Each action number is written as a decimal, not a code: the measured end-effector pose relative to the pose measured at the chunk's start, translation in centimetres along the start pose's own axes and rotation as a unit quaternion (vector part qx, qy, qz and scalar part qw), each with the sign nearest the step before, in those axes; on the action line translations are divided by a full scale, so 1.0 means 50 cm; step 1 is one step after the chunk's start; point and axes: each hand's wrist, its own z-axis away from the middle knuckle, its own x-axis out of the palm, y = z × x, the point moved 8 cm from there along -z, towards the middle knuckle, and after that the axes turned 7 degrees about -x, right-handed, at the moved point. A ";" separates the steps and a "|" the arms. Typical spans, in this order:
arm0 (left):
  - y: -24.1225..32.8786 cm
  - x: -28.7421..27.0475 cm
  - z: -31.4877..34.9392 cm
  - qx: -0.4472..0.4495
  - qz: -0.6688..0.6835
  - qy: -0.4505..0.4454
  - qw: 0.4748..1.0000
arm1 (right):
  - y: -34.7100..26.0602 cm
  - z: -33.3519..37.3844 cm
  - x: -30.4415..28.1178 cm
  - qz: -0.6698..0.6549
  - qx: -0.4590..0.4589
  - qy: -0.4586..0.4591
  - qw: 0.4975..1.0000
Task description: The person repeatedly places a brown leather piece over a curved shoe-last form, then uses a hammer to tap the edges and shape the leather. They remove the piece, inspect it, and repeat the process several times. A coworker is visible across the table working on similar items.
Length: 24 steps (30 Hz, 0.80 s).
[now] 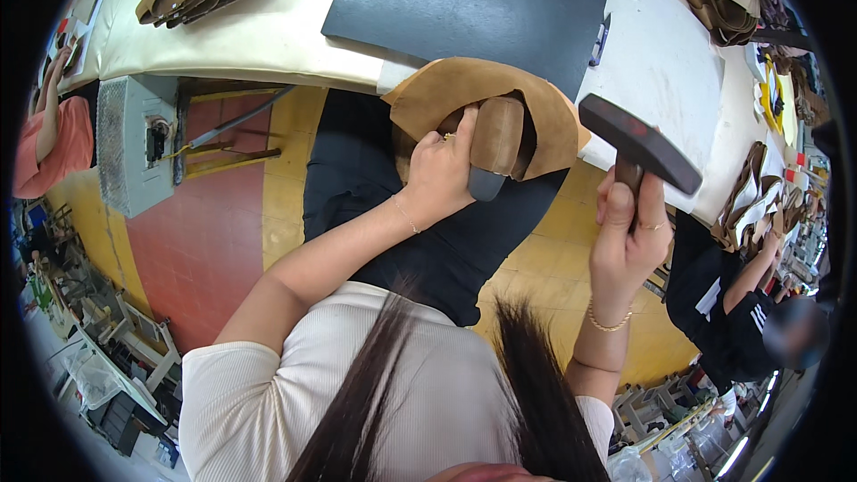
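1. Right hand (628, 236) clenches the hammer (638, 143) by its handle, head raised; left hand (437, 170), elbow bent, grasps the brown leather piece (486, 76).
2. Suede-like, curved, grey-tipped at its middle, the leather sits over the lap (344, 201) at the table's (678, 62) edge.
3. Open pale tabletop lies right of the dark board (473, 4).

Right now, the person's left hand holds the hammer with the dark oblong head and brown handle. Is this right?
Not the left hand: the head view shows the hammer with the dark oblong head and brown handle in the person's right hand.
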 end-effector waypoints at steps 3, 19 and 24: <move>0.004 0.001 -0.006 0.000 0.020 -0.002 1.000 | -0.012 -0.001 0.064 0.124 -0.055 -0.148 0.980; 0.013 -0.002 0.009 -0.003 0.033 0.001 0.999 | -0.086 -0.070 0.066 0.225 -0.181 -0.269 0.919; 0.013 0.001 0.013 0.013 0.034 0.023 0.999 | -0.093 -0.060 0.040 0.129 -0.203 -0.159 0.957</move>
